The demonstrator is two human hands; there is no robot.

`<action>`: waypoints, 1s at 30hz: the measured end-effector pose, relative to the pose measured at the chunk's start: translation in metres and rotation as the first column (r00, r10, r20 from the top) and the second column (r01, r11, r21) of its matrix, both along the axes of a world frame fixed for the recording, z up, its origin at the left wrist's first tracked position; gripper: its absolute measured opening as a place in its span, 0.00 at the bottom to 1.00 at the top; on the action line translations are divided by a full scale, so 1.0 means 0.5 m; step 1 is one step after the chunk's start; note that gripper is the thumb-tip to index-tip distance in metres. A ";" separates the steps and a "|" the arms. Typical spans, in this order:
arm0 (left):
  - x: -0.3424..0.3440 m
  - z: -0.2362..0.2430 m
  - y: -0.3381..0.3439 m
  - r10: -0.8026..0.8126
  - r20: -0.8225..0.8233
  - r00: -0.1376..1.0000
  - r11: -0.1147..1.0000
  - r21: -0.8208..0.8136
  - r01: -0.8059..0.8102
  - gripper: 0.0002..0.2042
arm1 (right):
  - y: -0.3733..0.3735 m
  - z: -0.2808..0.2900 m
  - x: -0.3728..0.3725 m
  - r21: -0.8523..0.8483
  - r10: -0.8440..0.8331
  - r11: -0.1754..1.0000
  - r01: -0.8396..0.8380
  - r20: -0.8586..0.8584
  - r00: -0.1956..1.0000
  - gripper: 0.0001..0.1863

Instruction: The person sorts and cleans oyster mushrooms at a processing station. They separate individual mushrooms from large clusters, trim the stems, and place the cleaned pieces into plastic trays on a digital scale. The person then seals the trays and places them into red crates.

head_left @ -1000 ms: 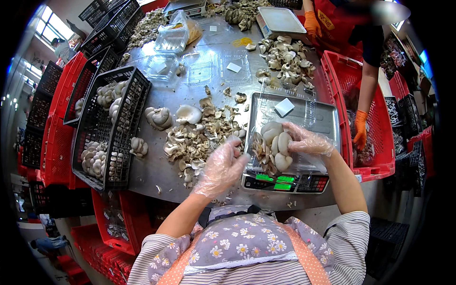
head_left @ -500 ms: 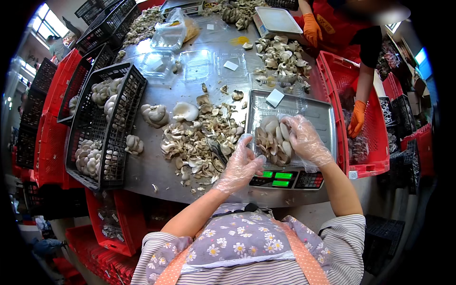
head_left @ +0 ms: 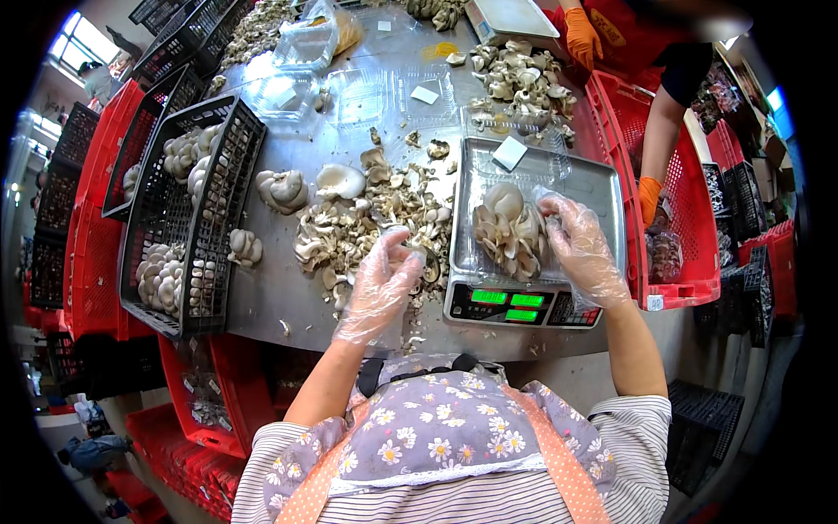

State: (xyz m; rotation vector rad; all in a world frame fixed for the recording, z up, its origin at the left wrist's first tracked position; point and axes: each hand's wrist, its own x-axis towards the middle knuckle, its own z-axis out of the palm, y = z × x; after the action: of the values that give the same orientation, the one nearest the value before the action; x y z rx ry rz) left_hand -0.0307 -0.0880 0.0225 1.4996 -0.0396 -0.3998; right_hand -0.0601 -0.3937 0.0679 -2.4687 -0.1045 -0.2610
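Note:
My left hand (head_left: 380, 284), in a clear plastic glove, is half curled but open over the pile of loose mushroom pieces (head_left: 336, 236), just left of a dark tool (head_left: 429, 269), partly hidden, that I cannot make out clearly. My right hand (head_left: 580, 258), gloved alike, grips the right side of a grey oyster mushroom cluster (head_left: 506, 227), which sits in a clear hinged container (head_left: 550, 160) with a white square on its lid. The container rests on a steel-topped scale (head_left: 607, 196) with green displays. Whole clusters (head_left: 281, 189) lie left of the pile.
Black crates (head_left: 224, 170) of mushrooms stand left, red crates (head_left: 100, 218) beyond. Empty clear containers (head_left: 358, 96), more mushrooms (head_left: 511, 74) and another scale (head_left: 511, 17) are farther back. At right a co-worker (head_left: 663, 131) in orange gloves reaches into a red crate (head_left: 698, 253).
The cluster has settled lower into the container under my right hand. My left hand has shifted left and away from the scale. The co-worker's reaching hand is farther back in the crate.

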 end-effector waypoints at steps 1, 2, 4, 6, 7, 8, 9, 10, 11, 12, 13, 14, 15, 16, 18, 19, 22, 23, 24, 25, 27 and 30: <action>0.003 -0.002 0.017 -0.042 -0.033 0.999 0.998 0.041 0.043 0.25 | 0.005 0.007 -0.001 0.023 -0.003 1.000 0.003 0.006 1.000 0.15; 0.002 -0.002 0.022 -0.028 -0.052 0.998 0.999 0.044 0.030 0.25 | 0.011 0.013 0.001 0.043 0.008 0.999 -0.010 0.039 0.999 0.14; -0.002 -0.006 0.026 -0.016 -0.074 0.997 0.999 0.049 0.020 0.24 | 0.026 0.022 0.010 -0.007 0.017 1.000 -0.016 0.052 0.998 0.14; -0.008 -0.019 0.026 -0.019 -0.077 0.997 0.998 0.053 0.023 0.24 | 0.028 0.019 0.019 -0.080 0.035 0.996 -0.034 0.017 0.999 0.13; -0.011 -0.021 0.024 -0.039 -0.046 0.998 0.995 0.086 0.042 0.24 | 0.023 0.012 0.024 -0.095 0.043 0.995 -0.043 0.001 0.999 0.13; -0.017 -0.022 0.023 -0.058 -0.016 0.998 0.991 0.120 0.060 0.24 | 0.014 0.000 0.028 -0.109 0.052 0.993 -0.054 -0.014 0.999 0.13; -0.022 -0.025 0.024 -0.078 0.014 0.997 0.985 0.154 0.074 0.23 | 0.006 -0.007 0.028 -0.123 0.062 0.990 -0.065 -0.030 0.998 0.13; -0.022 -0.035 0.031 -0.113 0.067 0.991 0.981 0.165 0.101 0.23 | 0.003 -0.009 0.027 -0.115 0.042 0.992 -0.046 -0.037 0.998 0.13; -0.025 -0.040 0.039 -0.104 0.065 0.992 0.982 0.165 0.092 0.23 | 0.000 -0.011 0.024 -0.108 0.022 0.994 -0.027 -0.045 0.999 0.14; -0.027 -0.042 0.046 -0.094 0.063 0.994 0.983 0.165 0.082 0.23 | 0.000 -0.012 0.021 -0.101 0.002 0.995 -0.008 -0.053 0.999 0.15; -0.029 -0.038 0.053 -0.084 0.059 0.995 0.983 0.169 0.073 0.23 | 0.002 -0.013 0.017 -0.075 -0.018 0.997 0.015 -0.040 0.999 0.16; -0.030 -0.031 0.062 -0.046 0.052 0.998 0.981 0.189 0.036 0.22 | 0.005 -0.011 0.014 -0.048 -0.039 0.998 0.038 -0.028 0.999 0.17; -0.028 -0.032 0.074 -0.009 0.034 0.999 0.992 0.128 0.005 0.22 | 0.006 -0.011 0.012 -0.022 -0.062 0.998 0.061 -0.017 0.998 0.18; -0.026 -0.030 0.089 0.021 0.027 0.999 0.990 0.142 -0.025 0.21 | 0.000 -0.012 0.010 -0.075 -0.050 0.996 0.051 0.018 0.999 0.19; -0.021 -0.025 0.124 0.097 0.023 0.995 0.983 0.152 -0.099 0.19 | 0.000 0.002 0.007 -0.113 -0.075 0.990 0.083 0.067 0.995 0.19; -0.021 -0.034 0.145 0.154 0.040 0.987 0.987 0.042 -0.156 0.18 | -0.001 0.010 0.005 -0.133 -0.087 0.986 0.099 0.093 0.992 0.19; -0.004 -0.027 0.203 0.304 0.058 0.951 0.949 0.076 -0.307 0.16 | 0.003 0.042 0.002 -0.003 -0.158 0.987 0.160 0.137 0.978 0.16; 0.000 -0.028 0.225 0.347 0.078 0.935 0.932 0.078 -0.353 0.16 | 0.008 0.058 0.001 0.047 -0.180 0.983 0.175 0.134 0.975 0.16; 0.008 -0.030 0.248 0.368 0.116 0.922 0.919 0.106 -0.380 0.15 | 0.010 0.065 0.006 0.089 -0.171 0.983 0.158 0.156 0.973 0.16; 0.016 -0.033 0.269 0.401 0.108 0.910 0.905 0.108 -0.412 0.15 | 0.015 0.072 0.006 0.135 -0.183 0.978 0.161 0.167 0.969 0.16; 0.033 -0.036 0.304 0.464 0.103 0.880 0.870 0.131 -0.475 0.15 | 0.025 0.081 0.009 0.227 -0.208 0.960 0.163 0.188 0.960 0.16; 0.068 -0.056 0.358 0.493 0.107 0.863 0.851 0.148 -0.504 0.17 | 0.069 0.101 0.007 0.385 -0.190 0.918 0.093 0.220 0.957 0.16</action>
State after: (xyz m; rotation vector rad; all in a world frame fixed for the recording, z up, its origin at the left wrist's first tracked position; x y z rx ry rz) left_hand 0.0031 0.0909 -0.0056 1.6252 0.3391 0.0719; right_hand -0.0565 -0.3591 0.1184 -2.0575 0.0182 -0.6043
